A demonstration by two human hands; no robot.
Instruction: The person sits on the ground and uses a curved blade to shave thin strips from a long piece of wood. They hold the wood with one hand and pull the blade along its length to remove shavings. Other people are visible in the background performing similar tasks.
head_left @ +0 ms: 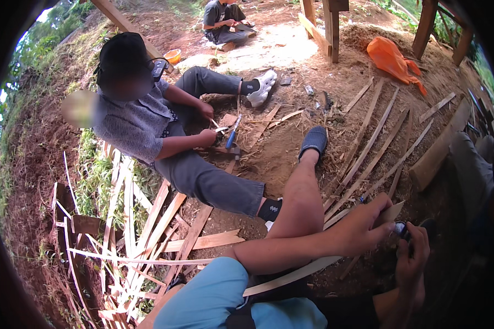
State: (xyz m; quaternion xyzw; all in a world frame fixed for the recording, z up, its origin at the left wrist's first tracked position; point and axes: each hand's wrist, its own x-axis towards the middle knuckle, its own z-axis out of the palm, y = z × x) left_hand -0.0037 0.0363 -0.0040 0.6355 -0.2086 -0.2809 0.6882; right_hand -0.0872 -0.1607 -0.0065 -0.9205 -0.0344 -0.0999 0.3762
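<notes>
My left hand [362,226] is closed on a flat, pale wooden strip, whose end [391,214] sticks out past the fingers. A long pale strip [296,275] runs across my lap and under my left forearm; it looks like the same piece, though the arm hides the join. Just right of that hand, my right hand [413,257] is closed around a small dark object with a shiny, pale round part [401,228]. Shadow and fingers cover most of it, so its kind is unclear.
A co-worker [137,109] sits at left, holding a knife [221,129]. Near them lie a blue-handled tool [231,137] and a hammer [228,151]. Wooden strips [376,148] cover the ground at right, others [148,230] at left. An orange sack [392,57] lies beyond; another person [225,24] sits farther back.
</notes>
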